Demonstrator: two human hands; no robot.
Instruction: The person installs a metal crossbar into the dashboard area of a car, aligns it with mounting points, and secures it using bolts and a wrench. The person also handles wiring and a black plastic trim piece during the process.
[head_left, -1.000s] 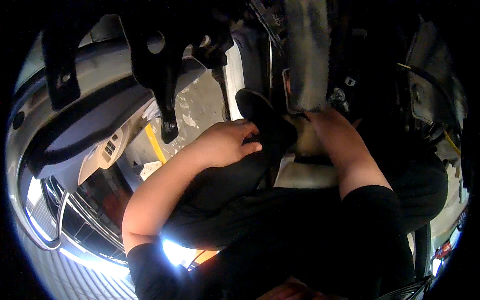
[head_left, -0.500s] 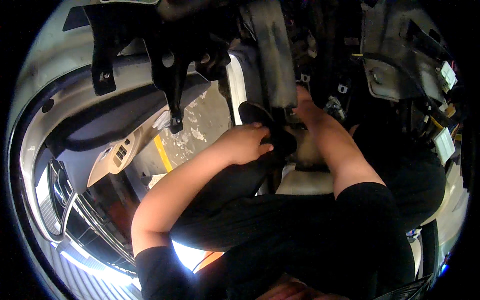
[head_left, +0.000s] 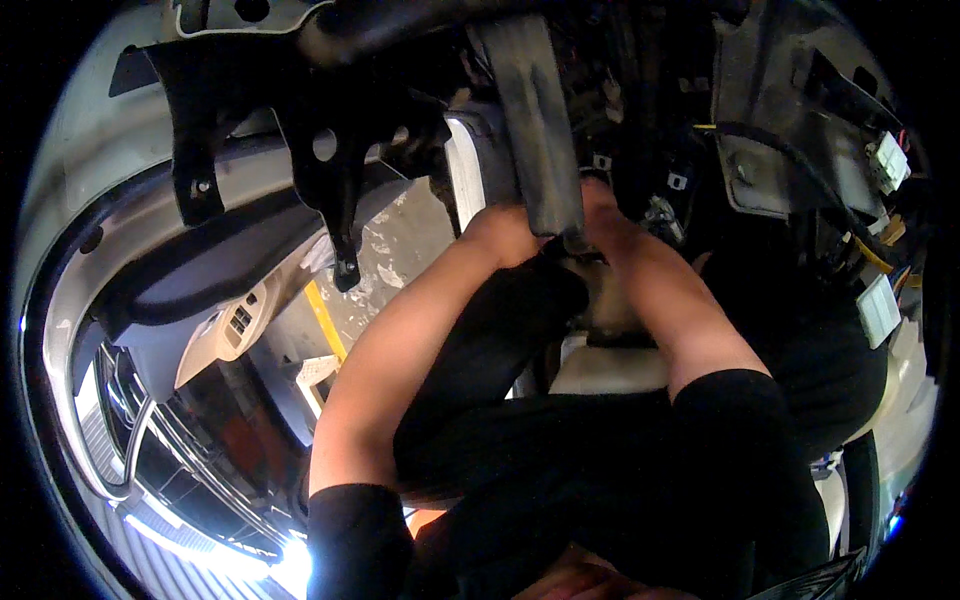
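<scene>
The grey bar hangs between my left hand and right hand, forearms converging; fingers hidden, I cannot tell either grip. Left of the bar: worn floor, then door panel.

Grey bar in front, seemingly tight behind

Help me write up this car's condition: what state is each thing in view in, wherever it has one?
Car door: open.
Black bracket: hanging down, round hole unfilled.
Grey bar: discoloured, lower end between the hands.
Left hand: at the bar's lower end, grip hidden.
Right hand: beside the bar, grip unclear.
</scene>
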